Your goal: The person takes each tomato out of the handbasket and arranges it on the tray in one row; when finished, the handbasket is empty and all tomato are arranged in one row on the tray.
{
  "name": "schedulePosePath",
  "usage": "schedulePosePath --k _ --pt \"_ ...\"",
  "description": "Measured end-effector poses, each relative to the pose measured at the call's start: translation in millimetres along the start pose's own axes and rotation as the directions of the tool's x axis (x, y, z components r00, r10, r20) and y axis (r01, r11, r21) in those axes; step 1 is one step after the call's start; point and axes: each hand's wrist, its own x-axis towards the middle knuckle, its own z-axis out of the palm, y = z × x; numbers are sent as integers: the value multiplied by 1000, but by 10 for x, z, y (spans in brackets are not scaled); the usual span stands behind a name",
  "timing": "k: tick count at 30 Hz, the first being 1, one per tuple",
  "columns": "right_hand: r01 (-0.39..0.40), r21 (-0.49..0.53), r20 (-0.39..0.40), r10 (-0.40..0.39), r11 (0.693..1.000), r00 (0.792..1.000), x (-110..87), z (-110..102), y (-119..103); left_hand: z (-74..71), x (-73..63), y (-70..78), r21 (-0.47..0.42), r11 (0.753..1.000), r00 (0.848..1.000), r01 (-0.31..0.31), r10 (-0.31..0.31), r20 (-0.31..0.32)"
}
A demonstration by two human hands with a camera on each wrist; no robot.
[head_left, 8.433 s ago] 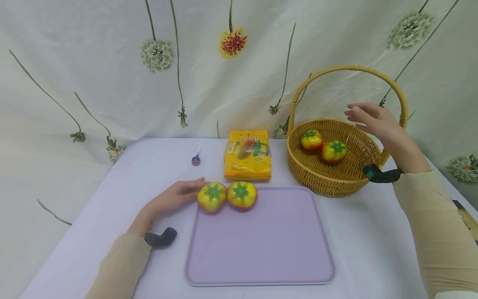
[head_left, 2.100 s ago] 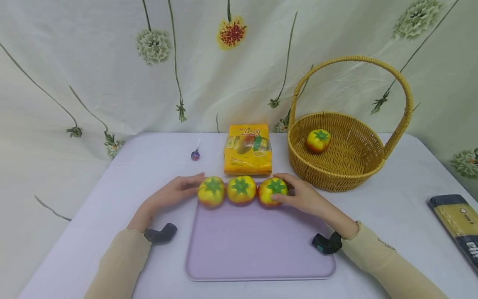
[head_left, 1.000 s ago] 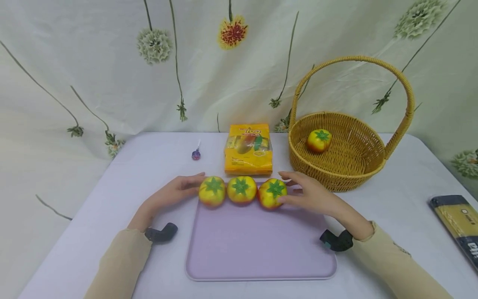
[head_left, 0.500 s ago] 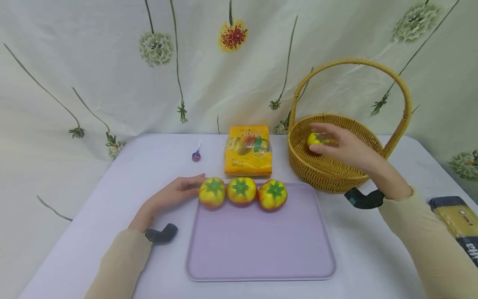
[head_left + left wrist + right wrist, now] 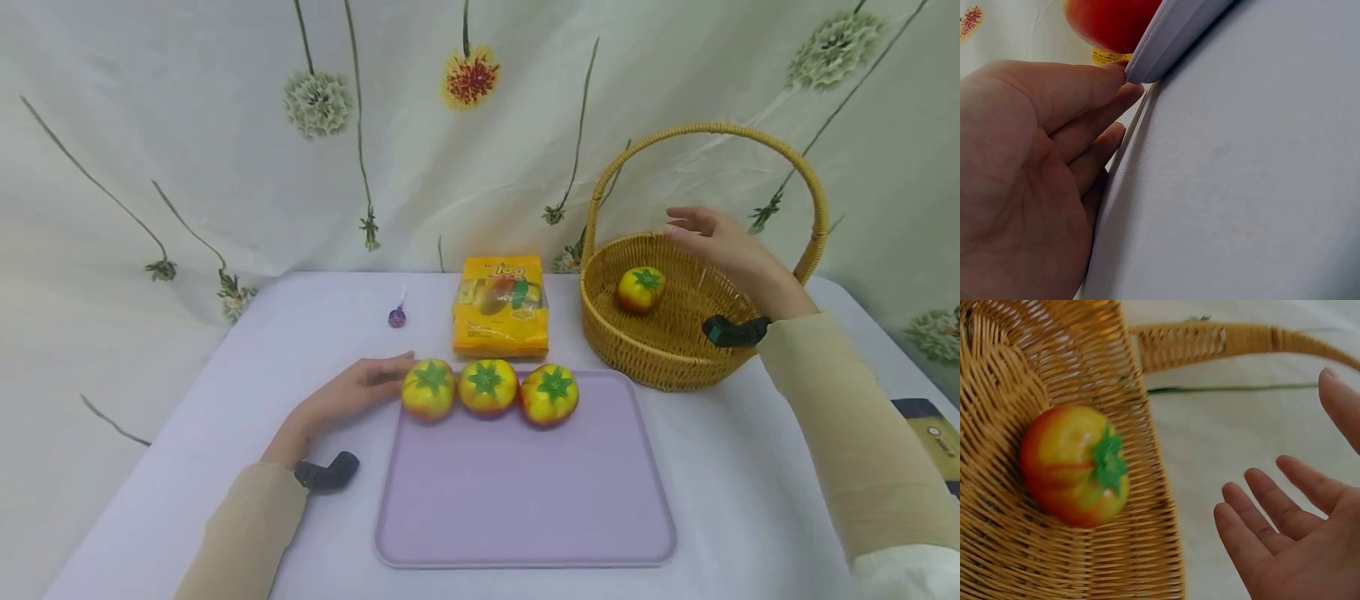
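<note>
Three yellow-and-red, tomato-like fruits with green star-shaped tops stand in a row along the far edge of the lilac tray [image 5: 525,492]: a left fruit [image 5: 429,390], a middle fruit [image 5: 488,388] and a right fruit [image 5: 549,395]. My left hand [image 5: 360,390] rests at the tray's far left corner, beside the left fruit; in the left wrist view its thumb tip touches the tray rim [image 5: 1147,53]. My right hand [image 5: 723,250] is raised over the wicker basket [image 5: 637,354], fingers extended and holding nothing. One more such fruit [image 5: 1072,465] lies in the basket, apart from that hand.
A yellow snack bag [image 5: 501,308] stands behind the tray, left of the basket. A purple lollipop [image 5: 397,317] lies farther left. The basket's tall handle [image 5: 712,129] arches over my right hand. A dark-and-gold packet [image 5: 933,433] is at the right edge.
One fruit went from the basket to the tray's row, and my right hand let go of it. That hand then moved back and right, above the basket. My left hand stayed put.
</note>
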Motion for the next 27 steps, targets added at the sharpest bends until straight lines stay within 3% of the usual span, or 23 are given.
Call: schedulePosePath --k 7,13,19,27 --pt "-40 158 2 41 987 999 57 63 348 45 30 -38 11 1000 1000 -27 27 6" --pt "-41 234 -26 49 971 998 86 99 504 44 24 -2 31 999 1000 -16 16 -2" --pt "-47 199 -28 54 979 998 132 107 541 14 -2 36 32 999 1000 13 -12 -18" --pt "-68 55 35 66 996 997 179 133 595 2 -21 17 30 999 1000 13 -12 -14"
